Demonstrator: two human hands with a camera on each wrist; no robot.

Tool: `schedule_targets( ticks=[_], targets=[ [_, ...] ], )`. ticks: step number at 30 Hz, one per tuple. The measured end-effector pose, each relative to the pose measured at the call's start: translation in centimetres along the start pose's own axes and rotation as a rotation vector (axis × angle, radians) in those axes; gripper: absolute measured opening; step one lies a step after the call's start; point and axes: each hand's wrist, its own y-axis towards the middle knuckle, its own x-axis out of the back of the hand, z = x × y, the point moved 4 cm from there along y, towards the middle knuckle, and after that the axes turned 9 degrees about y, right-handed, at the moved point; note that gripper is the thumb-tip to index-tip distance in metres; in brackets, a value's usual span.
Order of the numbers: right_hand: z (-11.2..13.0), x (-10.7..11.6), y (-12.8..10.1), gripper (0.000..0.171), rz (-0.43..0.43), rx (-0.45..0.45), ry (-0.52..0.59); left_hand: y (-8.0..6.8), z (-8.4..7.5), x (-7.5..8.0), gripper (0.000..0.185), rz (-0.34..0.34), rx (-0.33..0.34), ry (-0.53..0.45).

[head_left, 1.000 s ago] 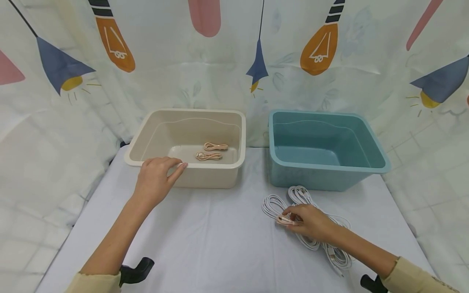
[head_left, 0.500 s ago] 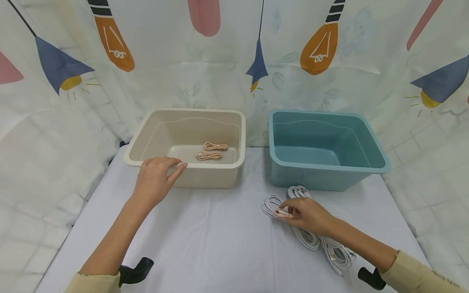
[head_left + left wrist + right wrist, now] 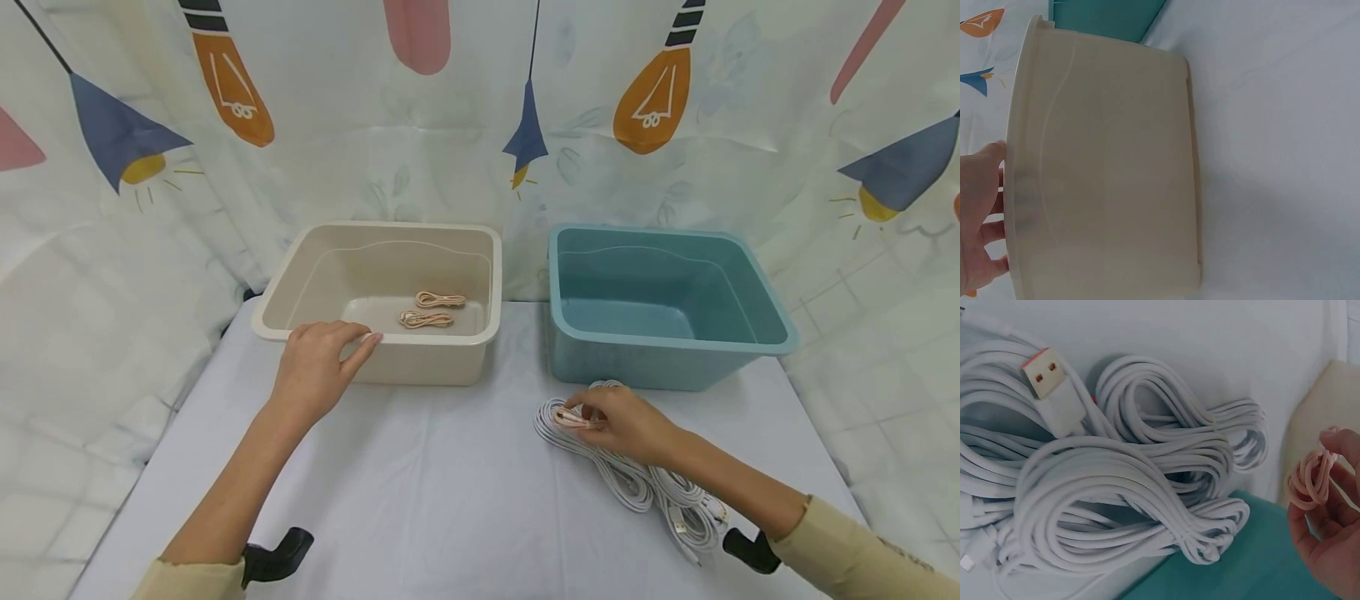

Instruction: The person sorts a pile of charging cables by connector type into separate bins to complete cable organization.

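Observation:
My left hand [image 3: 318, 367] holds the front rim of a beige plastic bin [image 3: 420, 362], its fingers over the edge. Two small peach coiled cables [image 3: 440, 299] lie on the bin's floor. Between thumb and fingertips, my right hand [image 3: 633, 427] pinches another peach coiled cable [image 3: 1307, 481], lifted over a pile of white coiled cables [image 3: 633, 483]. A USB plug [image 3: 1047, 375] with an orange edge sticks up from that pile in the right wrist view. Part of the pile is hidden under my right hand and forearm.
A teal plastic bin [image 3: 675, 367] stands right of the beige one, just behind the white cables, with nothing seen inside it. Both bins stand on a white-clothed table [image 3: 450, 500], against a curtain [image 3: 450, 150] printed with lamps and bulbs.
My right hand has risen from the white cables and shifted left and away from me, carrying the peach cable. My left hand has stayed on the beige bin's rim.

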Motion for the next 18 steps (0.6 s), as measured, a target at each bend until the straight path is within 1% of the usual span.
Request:
schedule_targets(
  ticks=[6,13,18],
  targets=[
    [0.7,0.5,0.8,0.029,0.002,0.015,0.020,0.0,0.0,-0.1,0.026,0.015,0.009,0.002],
    [1.7,1.4,1.9,0.030,-0.009,0.056,0.026,0.0,0.0,-0.1,0.027,0.011,-0.001,0.007],
    [2.3,1.9,2.6,0.030,-0.013,0.044,0.020,0.0,0.1,0.0,0.027,0.013,0.004,0.010]
  ],
)
